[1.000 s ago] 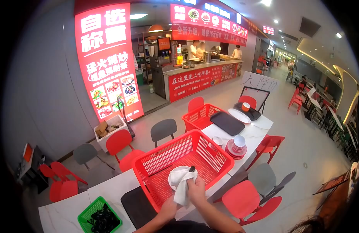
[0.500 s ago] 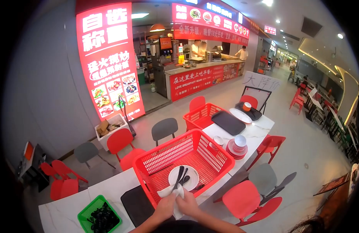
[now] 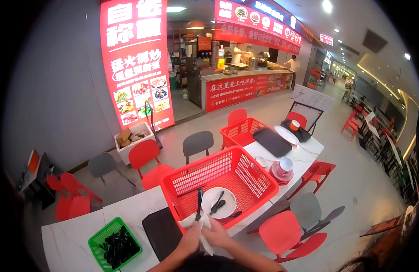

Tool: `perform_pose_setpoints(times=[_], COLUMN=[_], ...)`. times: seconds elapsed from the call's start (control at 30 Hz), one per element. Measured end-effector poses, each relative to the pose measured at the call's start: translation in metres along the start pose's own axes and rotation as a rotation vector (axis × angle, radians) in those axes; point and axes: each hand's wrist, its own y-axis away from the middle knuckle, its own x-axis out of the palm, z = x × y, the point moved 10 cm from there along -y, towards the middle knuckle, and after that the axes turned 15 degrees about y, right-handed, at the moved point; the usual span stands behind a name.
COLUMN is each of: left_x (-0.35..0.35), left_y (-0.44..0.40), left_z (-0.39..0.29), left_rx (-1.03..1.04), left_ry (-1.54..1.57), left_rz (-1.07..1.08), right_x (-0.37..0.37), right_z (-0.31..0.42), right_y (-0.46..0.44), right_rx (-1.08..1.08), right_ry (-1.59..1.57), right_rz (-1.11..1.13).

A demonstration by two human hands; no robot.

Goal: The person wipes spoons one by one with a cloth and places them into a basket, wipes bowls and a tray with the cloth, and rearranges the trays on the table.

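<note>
My left hand [image 3: 189,240] is closed around a black spoon [image 3: 200,203] that points upward, wrapped low down in a white cloth [image 3: 206,233]. Beside it, my right hand [image 3: 218,234] grips the same cloth, fingers pressed together. Both hands are at the near rim of a large red plastic basket [image 3: 239,156]. Inside that basket lies a white plate [image 3: 209,196] with black spoons [image 3: 217,206] on it. To the left stands a green basket [image 3: 95,240] holding a pile of black spoons [image 3: 116,247].
A dark tray [image 3: 162,233] lies under the red basket's left side. Beyond are stacked bowls and plates [image 3: 282,171], another red basket [image 3: 227,131], a black tray [image 3: 273,142] and an oval plate [image 3: 286,134]. Red and grey chairs [image 3: 277,231] line the table.
My view has shifted slightly, moving the scene rightward. The black spoon in my hands has tilted more upright, away from the spoons on the plate.
</note>
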Motion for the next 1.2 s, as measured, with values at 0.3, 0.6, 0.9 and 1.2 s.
perform_pose_setpoints(times=[0.3,0.6,0.9,1.2], left_x=[-0.059,-0.16,-0.241,-0.383], left_y=[0.042,0.09,0.135,0.17], left_z=[0.002,0.009,0.022,0.092], left_rx=[0.096,0.055,-0.08,-0.185], left_ry=[-0.249,-0.164,-0.037,0.299], left_rz=[-0.025,-0.17,-0.095,-0.352], right_x=[0.061,0.162,0.201,0.142], right_z=[0.029,0.004,-0.099,-0.029], right_y=[0.004,-0.011,-0.026,0.005], right_rx=[-0.002,0.135,0.465,0.21], right_ry=[0.363,0.334,-0.495,-0.915], right_rz=[-0.038,-0.119,-0.247,-0.125])
